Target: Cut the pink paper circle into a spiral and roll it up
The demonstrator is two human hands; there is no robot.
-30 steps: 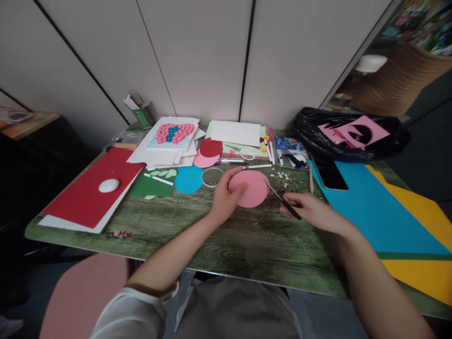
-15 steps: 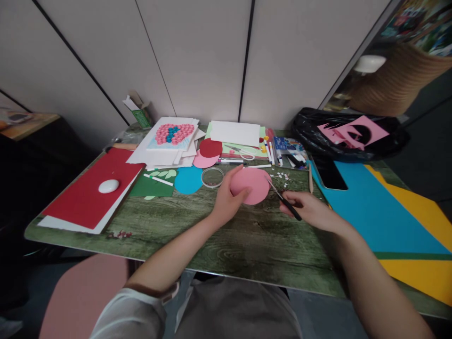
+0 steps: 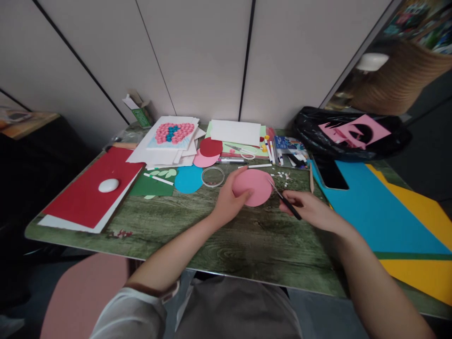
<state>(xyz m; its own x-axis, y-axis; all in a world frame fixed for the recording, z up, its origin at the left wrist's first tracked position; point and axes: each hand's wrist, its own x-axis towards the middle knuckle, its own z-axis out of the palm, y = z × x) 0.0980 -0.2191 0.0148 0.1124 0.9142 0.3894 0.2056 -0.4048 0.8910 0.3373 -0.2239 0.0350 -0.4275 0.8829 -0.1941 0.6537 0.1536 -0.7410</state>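
My left hand point(image 3: 231, 197) pinches the left side of a pink paper circle point(image 3: 253, 188), thumb on top, above the middle of the table. Black-handled scissors point(image 3: 289, 205) are in my right hand point(image 3: 305, 207), with their blades pointing up and left at the circle's right edge. Small white paper scraps point(image 3: 282, 176) lie just beyond the scissor tips. To the left of my left hand are a roll of clear tape point(image 3: 213, 177) and a blue paper circle point(image 3: 189, 180).
Red paper point(image 3: 88, 188) bears a white oval object point(image 3: 108, 185) at left. A phone point(image 3: 331, 173) lies on blue paper point(image 3: 370, 207) at right, before a black plastic bag point(image 3: 303, 127). White-handled scissors point(image 3: 248, 152) and markers lie at the back.
The pink circle has shifted slightly right and toward me, along with my left hand. My right hand and the scissors are almost where they were, the tips now over the circle's edge.
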